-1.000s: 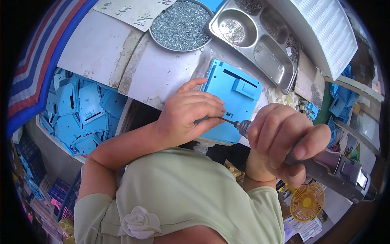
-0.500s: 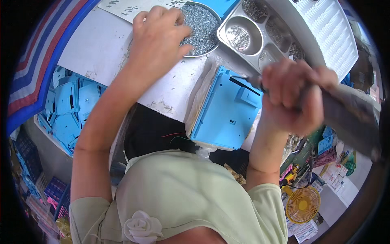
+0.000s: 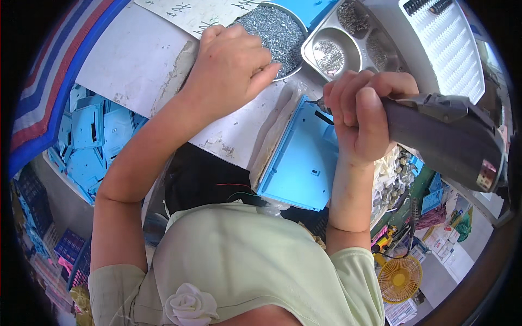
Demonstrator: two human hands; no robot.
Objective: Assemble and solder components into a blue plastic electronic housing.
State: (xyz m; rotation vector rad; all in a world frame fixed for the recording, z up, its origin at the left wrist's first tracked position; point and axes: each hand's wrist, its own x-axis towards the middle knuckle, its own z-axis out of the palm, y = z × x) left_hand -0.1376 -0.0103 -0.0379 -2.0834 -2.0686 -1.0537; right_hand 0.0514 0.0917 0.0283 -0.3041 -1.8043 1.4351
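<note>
Away from the blue panel [image 3: 299,160], where it lay a second ago, my left hand [image 3: 231,70] has moved up to the round dish [image 3: 294,71] of small silvery metal pieces, and my right hand [image 3: 363,111] has carried the electric screwdriver [image 3: 448,138] from the panel's small slot up to its upper-left corner. My left fingers bend over the dish's near left side, the thumb stretched out toward the pieces; the fingertips are hidden, so I cannot tell whether they pinch anything. My right fingers wrap firmly round the driver's body near its front. Its bit points left over the panel's corner, and whether it touches I cannot tell. The panel lies before me at the near edge of the white table [image 3: 228,130], partly covered by my right forearm. Just beside the dish sits a steel compartment tray [image 3: 321,30]; off to my left, more blue panels [image 3: 89,127] are heaped together.
</note>
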